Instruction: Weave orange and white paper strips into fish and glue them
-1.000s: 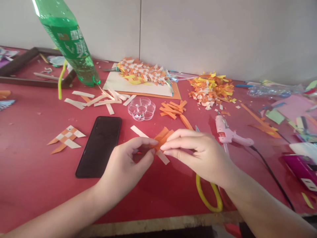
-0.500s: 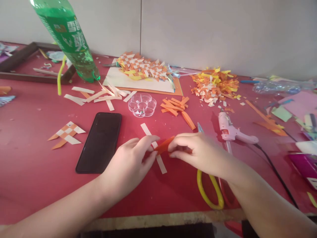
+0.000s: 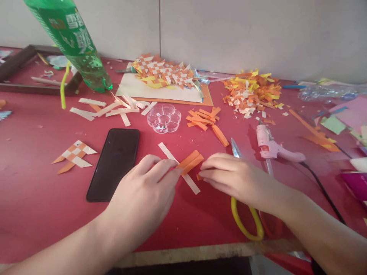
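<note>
My left hand (image 3: 146,187) pinches a folded orange paper strip (image 3: 192,162), which lies across a white paper strip (image 3: 192,185). The orange strip's two legs sit side by side and point toward the right. Closed fingers on my right hand (image 3: 232,177) hold an orange end that shows only as a small tip at the fingertips. Under the right hand lie scissors (image 3: 261,229) with yellow-coated handles, partly covered. A woven orange and white paper fish (image 3: 77,152) rests left of the black phone (image 3: 114,160).
Behind the hands are a clear flower-shaped dish (image 3: 164,119), loose orange strips (image 3: 202,119) and white strips (image 3: 122,110). A pink glue gun (image 3: 268,143) lies right. Farther back are a green bottle (image 3: 73,42), woven fish (image 3: 163,72) and paper scraps (image 3: 252,93).
The folded orange strip has opened into two visible legs across the white strip. My right hand has shifted slightly right, and the white strip has turned a little. The view has moved slightly.
</note>
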`<action>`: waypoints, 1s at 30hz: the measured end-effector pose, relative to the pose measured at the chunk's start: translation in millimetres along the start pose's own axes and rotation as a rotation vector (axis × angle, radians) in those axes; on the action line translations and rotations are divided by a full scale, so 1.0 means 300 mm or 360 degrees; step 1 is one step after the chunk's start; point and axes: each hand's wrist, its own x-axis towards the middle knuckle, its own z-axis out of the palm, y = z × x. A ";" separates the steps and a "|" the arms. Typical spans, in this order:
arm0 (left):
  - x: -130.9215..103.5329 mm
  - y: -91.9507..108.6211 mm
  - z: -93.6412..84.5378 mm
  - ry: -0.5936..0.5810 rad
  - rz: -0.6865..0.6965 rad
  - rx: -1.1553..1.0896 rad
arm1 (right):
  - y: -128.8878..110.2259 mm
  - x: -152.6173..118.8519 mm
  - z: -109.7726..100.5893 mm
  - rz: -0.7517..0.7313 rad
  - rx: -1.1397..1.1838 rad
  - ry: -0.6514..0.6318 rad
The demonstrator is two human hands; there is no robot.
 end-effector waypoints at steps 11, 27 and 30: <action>0.011 -0.062 0.019 -0.0088 0.0126 -0.0063 | 0.013 -0.007 0.020 -0.0363 -0.0308 0.0277; 0.002 -0.089 0.031 -0.0060 0.0338 0.0063 | -0.006 0.088 0.021 -0.0682 -0.0532 0.0446; 0.001 -0.088 0.035 -0.0080 0.0318 0.0053 | -0.008 0.096 0.039 -0.0720 -0.0510 0.0448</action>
